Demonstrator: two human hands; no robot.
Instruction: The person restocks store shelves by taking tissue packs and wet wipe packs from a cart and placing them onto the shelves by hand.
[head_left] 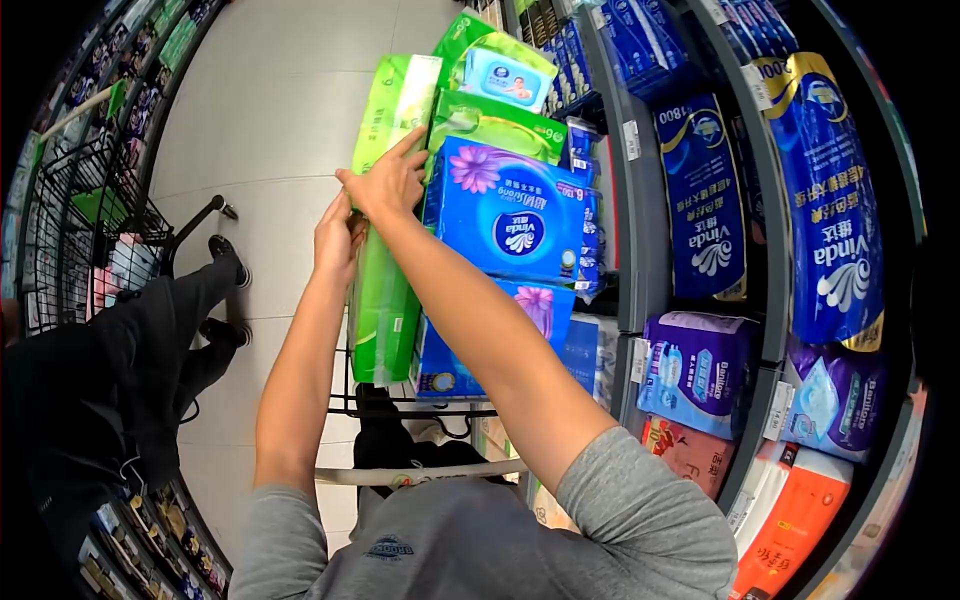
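A long green-and-white tissue pack (383, 310) stands along the left side of a loaded shopping cart. My right hand (392, 180) spans this pack, thumb at its left edge and fingers stretched toward its right edge. Just below, my left hand (337, 240) is against the pack's left edge with fingers partly curled; some fingertips are hidden. To the right of the pack sits a blue Vinda tissue pack (560, 225) with a purple flower, on top of another blue pack (445, 355). Farther forward are green packs (500, 120) and a light-blue wipes pack (503, 80).
The cart's handle (335, 476) is at my waist. Shelves on the right hold blue Vinda packs (712, 200), purple packs (695, 365) and an orange pack (795, 515). At left, a person in dark clothes (120, 375) stands by a black wire cart (65, 225) on the tiled floor (270, 110).
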